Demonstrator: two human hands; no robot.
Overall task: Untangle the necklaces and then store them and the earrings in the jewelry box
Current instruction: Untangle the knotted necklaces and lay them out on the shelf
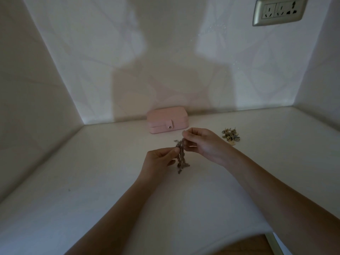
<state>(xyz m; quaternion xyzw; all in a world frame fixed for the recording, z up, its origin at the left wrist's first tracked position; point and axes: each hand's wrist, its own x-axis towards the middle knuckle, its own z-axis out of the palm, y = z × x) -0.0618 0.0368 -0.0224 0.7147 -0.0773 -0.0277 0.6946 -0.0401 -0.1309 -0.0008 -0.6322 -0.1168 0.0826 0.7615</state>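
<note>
A tangled bunch of necklaces hangs between both hands above the white table, its lower end touching or close to the surface. My left hand pinches the chains from the left side. My right hand pinches their upper part from the right. The pink jewelry box stands closed with its snap tab fastened, at the back against the wall, beyond the hands. A small heap of earrings lies to the right of my right hand.
Walls enclose the table on the left, back and right. A power socket sits high on the back wall at the right. The table's front edge shows at the bottom right.
</note>
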